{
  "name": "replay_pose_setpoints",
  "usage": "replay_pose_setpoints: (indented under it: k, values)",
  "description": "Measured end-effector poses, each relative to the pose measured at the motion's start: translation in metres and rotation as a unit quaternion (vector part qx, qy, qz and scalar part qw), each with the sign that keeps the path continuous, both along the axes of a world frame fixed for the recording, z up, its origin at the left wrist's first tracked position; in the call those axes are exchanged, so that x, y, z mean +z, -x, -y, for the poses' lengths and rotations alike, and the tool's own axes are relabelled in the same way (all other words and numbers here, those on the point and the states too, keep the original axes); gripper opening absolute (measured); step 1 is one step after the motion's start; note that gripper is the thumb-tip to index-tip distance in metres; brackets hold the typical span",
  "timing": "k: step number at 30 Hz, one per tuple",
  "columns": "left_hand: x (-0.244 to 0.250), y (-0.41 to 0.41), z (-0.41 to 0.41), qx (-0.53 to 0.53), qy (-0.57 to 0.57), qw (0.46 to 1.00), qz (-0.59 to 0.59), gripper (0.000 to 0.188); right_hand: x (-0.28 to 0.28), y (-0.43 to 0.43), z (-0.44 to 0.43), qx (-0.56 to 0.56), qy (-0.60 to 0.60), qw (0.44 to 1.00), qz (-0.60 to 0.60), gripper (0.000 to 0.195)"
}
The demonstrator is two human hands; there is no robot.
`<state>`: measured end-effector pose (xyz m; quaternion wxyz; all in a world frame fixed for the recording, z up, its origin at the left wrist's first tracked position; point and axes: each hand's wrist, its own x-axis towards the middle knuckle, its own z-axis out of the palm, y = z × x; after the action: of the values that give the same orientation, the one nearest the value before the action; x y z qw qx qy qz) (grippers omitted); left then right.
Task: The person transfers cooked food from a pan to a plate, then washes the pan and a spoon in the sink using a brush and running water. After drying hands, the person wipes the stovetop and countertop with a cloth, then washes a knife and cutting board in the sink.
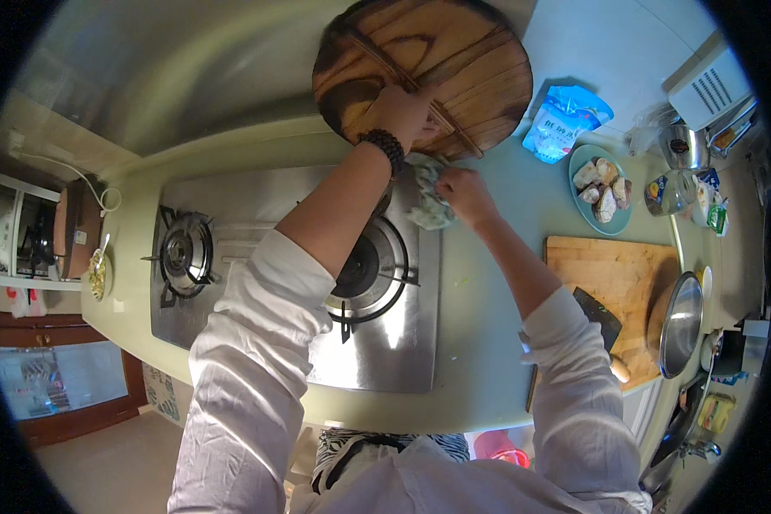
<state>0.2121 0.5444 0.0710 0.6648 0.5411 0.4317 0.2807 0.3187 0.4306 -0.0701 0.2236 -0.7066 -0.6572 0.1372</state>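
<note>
My left hand point(401, 112), with a dark beaded bracelet at the wrist, grips the crossbar handle of a round wooden wok lid point(475, 70). The lid leans up at the back of the counter, its grain dark and scorched-looking. Just below its lower edge, my right hand point(466, 196) is closed on a crumpled pale green cloth point(429, 199). The cloth lies over the right back edge of the stainless-steel gas hob point(411, 347). My left forearm passes above the hob and partly hides the larger right burner point(360, 263).
A blue pouch point(565, 122) bearing writing stands at the back right. Nearby are a plate point(578, 209) of pale chunks, a cutting board point(617, 263) with a cleaver point(597, 318), and a metal bowl point(681, 327). At far left, a spoon rests in a food dish point(97, 276).
</note>
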Motion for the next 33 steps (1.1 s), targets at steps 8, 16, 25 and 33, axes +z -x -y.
replay_pose_setpoints:
  k: [8,16,25,33]
  values:
    - [-0.001,0.052,0.003,0.062,0.049,0.977,0.198,0.029,0.000,-0.016,0.049,-0.140,-0.099,0.965,-0.200,0.013]
    - [0.089,0.227,0.013,0.151,-0.123,0.952,0.235,0.030,0.097,0.044,-0.039,-0.079,-0.192,0.916,-0.342,0.017]
    - [0.081,0.359,0.042,0.318,-0.172,0.923,0.134,0.037,0.050,0.221,-0.230,0.147,0.011,0.985,0.091,0.032]
    - [0.046,0.359,0.038,0.308,-0.130,0.937,0.105,0.033,-0.039,0.165,-0.257,0.401,0.119,0.908,0.017,0.040]
